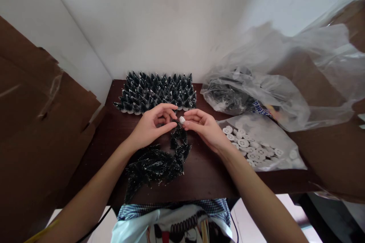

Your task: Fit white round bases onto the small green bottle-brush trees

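My right hand pinches a small white plastic base between thumb and fingertips, above the middle of the table. Close on its left, my left hand is curved, with thumb and forefinger apart; whether its thumb touches the base is hard to tell. Just below the fingertips lies a loose pile of dark green bottle-brush trees with white-frosted tips. Behind my hands, many small frosted trees stand upright on white bases in packed rows.
A clear plastic bag of round white bases lies at the right. Behind it sits another clear bag with dark contents. Cardboard rises at the left, with more cardboard at the right. A white wall backs the brown table.
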Demonstrator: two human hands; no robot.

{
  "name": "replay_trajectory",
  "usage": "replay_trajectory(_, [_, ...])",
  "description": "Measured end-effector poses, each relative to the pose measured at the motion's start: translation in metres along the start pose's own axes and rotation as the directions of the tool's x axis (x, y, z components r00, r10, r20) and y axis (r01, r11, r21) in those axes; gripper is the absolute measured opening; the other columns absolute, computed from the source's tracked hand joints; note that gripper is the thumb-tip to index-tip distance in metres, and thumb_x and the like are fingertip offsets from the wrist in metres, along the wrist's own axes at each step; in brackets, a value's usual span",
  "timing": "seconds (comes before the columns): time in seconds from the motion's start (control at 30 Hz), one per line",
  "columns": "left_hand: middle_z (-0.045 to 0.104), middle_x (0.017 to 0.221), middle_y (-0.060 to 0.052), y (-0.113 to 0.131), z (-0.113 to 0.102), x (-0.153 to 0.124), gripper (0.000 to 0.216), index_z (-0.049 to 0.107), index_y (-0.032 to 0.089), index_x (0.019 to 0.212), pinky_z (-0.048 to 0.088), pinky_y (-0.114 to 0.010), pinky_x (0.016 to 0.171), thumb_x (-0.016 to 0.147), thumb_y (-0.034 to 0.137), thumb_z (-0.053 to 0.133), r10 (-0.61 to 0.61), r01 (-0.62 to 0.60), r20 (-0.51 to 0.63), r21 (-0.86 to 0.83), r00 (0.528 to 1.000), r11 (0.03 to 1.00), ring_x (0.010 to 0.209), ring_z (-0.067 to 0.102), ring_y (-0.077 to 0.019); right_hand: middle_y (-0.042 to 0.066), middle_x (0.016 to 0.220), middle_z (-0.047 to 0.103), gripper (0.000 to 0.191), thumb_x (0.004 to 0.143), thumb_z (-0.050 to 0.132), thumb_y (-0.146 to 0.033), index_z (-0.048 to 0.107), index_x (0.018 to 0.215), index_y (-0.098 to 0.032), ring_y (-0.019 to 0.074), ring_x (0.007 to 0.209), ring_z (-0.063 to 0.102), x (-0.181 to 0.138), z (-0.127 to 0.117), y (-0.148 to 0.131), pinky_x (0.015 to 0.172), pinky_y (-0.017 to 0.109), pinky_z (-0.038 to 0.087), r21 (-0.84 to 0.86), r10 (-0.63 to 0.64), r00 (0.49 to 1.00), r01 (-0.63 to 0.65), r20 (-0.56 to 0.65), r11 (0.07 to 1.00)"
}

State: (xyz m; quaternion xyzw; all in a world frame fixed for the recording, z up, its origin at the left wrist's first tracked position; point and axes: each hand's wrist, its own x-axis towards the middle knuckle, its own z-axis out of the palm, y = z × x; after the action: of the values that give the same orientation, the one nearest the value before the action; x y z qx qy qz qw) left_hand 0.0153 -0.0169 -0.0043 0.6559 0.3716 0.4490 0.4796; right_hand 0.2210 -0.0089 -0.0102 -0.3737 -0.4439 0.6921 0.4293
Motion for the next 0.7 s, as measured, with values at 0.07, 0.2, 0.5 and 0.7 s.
replay_trajectory(0.07, [0.064,0.095,-0.004,0.0002,0.0003,0.0002,0.036,0.061,0.017,0.119,0.053,-0.026,0.072,0.085,0.019,0.070,0.004,-0.004,0.001,0.003,1.000,1.000,0.077,0.059,-0.0116,0.001,0.090,0.071,0.030,0.067,0.087,-0.024,0.070,0.091,-0.021,0.0133,0.082,0.065,-0.0002,0.0000,0.0002,0.084,0.031,0.054,-0.012,-0.003,1.000,0.003,0.002,1.000])
replay_trajectory(0.2, [0.064,0.094,-0.004,0.0005,0.0007,0.0002,0.035,0.061,0.018,0.118,0.053,-0.026,0.071,0.084,0.019,0.071,-0.001,0.001,0.001,0.014,1.000,1.000,0.076,0.058,-0.0115,0.001,0.091,0.071,0.031,0.067,0.087,-0.024,0.070,0.092,-0.021,0.0144,0.087,0.066,-0.0004,-0.0007,0.0014,0.090,0.034,0.053,-0.043,-0.011,1.000,0.011,0.006,0.999])
replay_trajectory(0.5, [0.064,0.092,-0.004,0.0019,0.0005,0.0008,0.033,0.063,0.018,0.116,0.054,-0.027,0.071,0.084,0.020,0.071,0.013,-0.013,0.003,0.027,1.000,1.000,0.075,0.058,-0.0117,0.001,0.089,0.071,0.032,0.066,0.088,-0.024,0.070,0.092,-0.022,0.0145,0.084,0.066,-0.0002,-0.0006,0.0020,0.087,0.034,0.054,-0.059,-0.011,1.000,0.012,0.015,0.998])
replay_trajectory(0.7, [0.064,0.092,-0.004,0.0028,0.0024,0.0005,0.031,0.063,0.018,0.115,0.053,-0.026,0.071,0.085,0.019,0.070,0.012,-0.012,0.012,0.024,1.000,1.000,0.074,0.056,-0.0113,0.001,0.087,0.071,0.033,0.065,0.089,-0.027,0.069,0.091,-0.022,0.0141,0.082,0.066,0.0000,-0.0002,0.0019,0.083,0.032,0.055,-0.064,-0.007,1.000,0.008,0.017,0.998])
